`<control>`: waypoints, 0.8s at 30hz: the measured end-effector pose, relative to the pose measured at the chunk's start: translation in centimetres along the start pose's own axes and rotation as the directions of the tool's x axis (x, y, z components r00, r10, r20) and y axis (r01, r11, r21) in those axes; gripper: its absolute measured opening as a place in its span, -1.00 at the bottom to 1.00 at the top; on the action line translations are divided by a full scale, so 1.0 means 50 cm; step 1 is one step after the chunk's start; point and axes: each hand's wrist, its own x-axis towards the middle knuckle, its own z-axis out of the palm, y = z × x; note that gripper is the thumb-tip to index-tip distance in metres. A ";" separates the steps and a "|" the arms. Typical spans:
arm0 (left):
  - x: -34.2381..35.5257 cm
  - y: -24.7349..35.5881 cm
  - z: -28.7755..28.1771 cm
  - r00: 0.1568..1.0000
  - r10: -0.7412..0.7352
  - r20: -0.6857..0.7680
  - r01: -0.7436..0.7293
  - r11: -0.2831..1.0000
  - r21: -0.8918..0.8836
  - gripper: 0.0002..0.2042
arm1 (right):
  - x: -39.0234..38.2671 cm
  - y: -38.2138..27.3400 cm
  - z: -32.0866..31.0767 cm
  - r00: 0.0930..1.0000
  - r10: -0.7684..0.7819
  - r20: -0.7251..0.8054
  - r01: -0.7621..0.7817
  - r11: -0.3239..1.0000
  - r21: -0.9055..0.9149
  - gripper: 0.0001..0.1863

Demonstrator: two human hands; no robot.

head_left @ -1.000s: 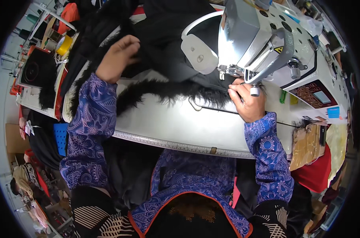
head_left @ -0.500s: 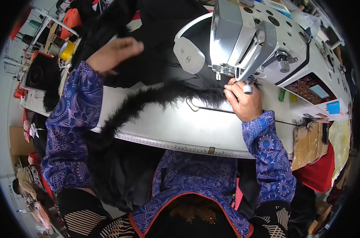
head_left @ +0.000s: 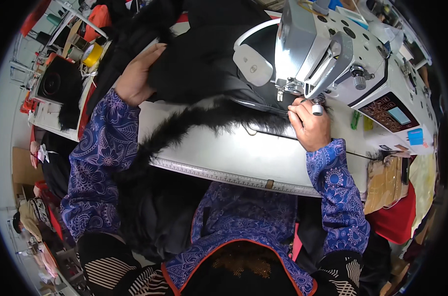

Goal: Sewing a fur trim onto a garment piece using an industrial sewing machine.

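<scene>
A long strip of black fur trim (head_left: 199, 118) curves over the white sewing table and hangs off its front edge at the left. Behind it is spread black cloth (head_left: 194, 64), running up to the sewing machine's presser foot (head_left: 280, 93). Just right of and below that foot, my right hand (head_left: 311, 124) pinches the edge of the fur trim; the fingertips are partly behind a machine knob. My left hand (head_left: 136, 79) is at the cloth's left part, its fingers stretched out and close together with nothing seen in its grasp.
The white sewing machine (head_left: 342, 64) fills the upper right, with a white lamp-like attachment (head_left: 253, 64) on its left. A ruler strip (head_left: 219, 173) edges the table. Yellow tape (head_left: 92, 54) and a black speaker-like box (head_left: 56, 85) stand at the left; brown taped cardboard (head_left: 385, 180) lies at the right.
My left hand has turned so its fingers point up and away, over the cloth. The cloth by the fur is smoother and pulled out. My right hand keeps its pinch.
</scene>
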 end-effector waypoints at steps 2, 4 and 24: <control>-0.019 0.027 0.012 0.994 -0.023 0.109 -0.016 0.940 0.341 -0.67 | -0.001 0.000 -0.001 1.000 -0.002 0.000 0.002 1.000 -0.005 -0.92; -0.032 0.055 0.012 0.946 -0.176 0.273 -0.150 0.509 0.848 -0.41 | -0.002 0.003 0.001 1.000 0.001 0.001 -0.001 1.000 -0.004 -0.92; -0.146 0.074 -0.287 0.833 0.314 -0.456 0.522 -0.172 0.835 -0.06 | 0.006 -0.012 0.001 1.000 -0.015 -0.027 0.015 1.000 -0.012 -0.92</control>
